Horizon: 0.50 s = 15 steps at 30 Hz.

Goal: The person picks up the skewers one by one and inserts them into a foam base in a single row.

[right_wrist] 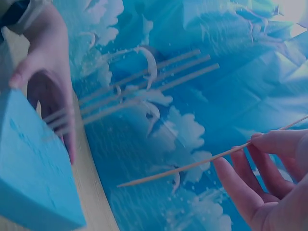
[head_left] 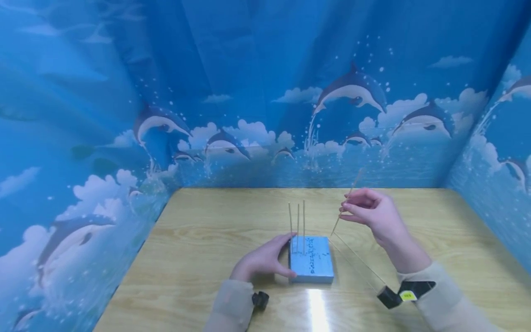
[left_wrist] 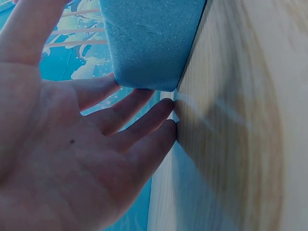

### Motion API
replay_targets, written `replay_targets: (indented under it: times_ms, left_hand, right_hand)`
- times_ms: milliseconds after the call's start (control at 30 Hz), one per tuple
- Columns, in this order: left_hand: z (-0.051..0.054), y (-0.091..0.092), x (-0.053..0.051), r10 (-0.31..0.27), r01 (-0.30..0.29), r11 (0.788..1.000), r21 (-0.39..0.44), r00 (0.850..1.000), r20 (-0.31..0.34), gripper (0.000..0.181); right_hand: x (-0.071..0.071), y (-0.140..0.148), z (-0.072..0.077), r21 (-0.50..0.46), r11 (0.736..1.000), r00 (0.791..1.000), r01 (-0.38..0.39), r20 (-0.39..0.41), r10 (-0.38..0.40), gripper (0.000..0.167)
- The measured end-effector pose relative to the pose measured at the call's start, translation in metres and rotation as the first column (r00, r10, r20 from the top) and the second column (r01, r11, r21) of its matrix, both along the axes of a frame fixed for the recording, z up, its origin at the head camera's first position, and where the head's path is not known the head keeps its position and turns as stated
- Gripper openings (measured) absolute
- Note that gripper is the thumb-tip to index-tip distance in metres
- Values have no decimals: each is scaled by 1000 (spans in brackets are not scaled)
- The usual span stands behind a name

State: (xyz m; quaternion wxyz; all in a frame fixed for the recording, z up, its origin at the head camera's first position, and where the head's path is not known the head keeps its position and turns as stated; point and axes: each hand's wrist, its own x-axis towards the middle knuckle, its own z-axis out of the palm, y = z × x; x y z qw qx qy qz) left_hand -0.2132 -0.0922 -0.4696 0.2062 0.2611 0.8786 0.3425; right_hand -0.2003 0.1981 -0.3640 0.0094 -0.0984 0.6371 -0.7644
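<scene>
A blue foam block [head_left: 321,265] lies on the table, its top marked with several small dark holes. Three thin wooden skewers [head_left: 298,226] stand upright near its back left part. At the block's left side is my left hand [head_left: 263,260], thumb at the front corner and fingers toward the back, holding it between them. In the left wrist view its fingertips touch the foam's edge. To the right of the block and above the table, my right hand [head_left: 375,214] pinches another wooden skewer [right_wrist: 168,172] between thumb and fingers. That skewer is tilted, its pointed end down and toward the block.
On the wooden table [head_left: 207,240], a thin skewer-like stick [head_left: 361,259] lies between the block and the right wrist, with a fainter line beside it. A blue dolphin-print curtain [head_left: 249,92] encloses the back and sides. Each wrist wears a small black camera [head_left: 389,297].
</scene>
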Motion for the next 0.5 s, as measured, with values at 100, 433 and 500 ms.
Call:
replay_targets:
  times_ms: [100, 433, 500]
  left_hand:
    - [1, 0, 0, 4, -4, 1000, -2, 1000, -2, 114]
    - [1, 1, 0, 7, -7, 1000, -15, 1000, -2, 114]
    - [1, 1, 0, 4, -5, 1000, -14, 1000, -2, 114]
  right_hand:
    - [3, -12, -1, 54, 998, 1000, 25, -1, -25, 20]
    - [7, -41, -8, 181, 983, 998, 40, 32, -47, 18]
    - [7, -45, -11, 187, 982, 998, 36, 42, -45, 16]
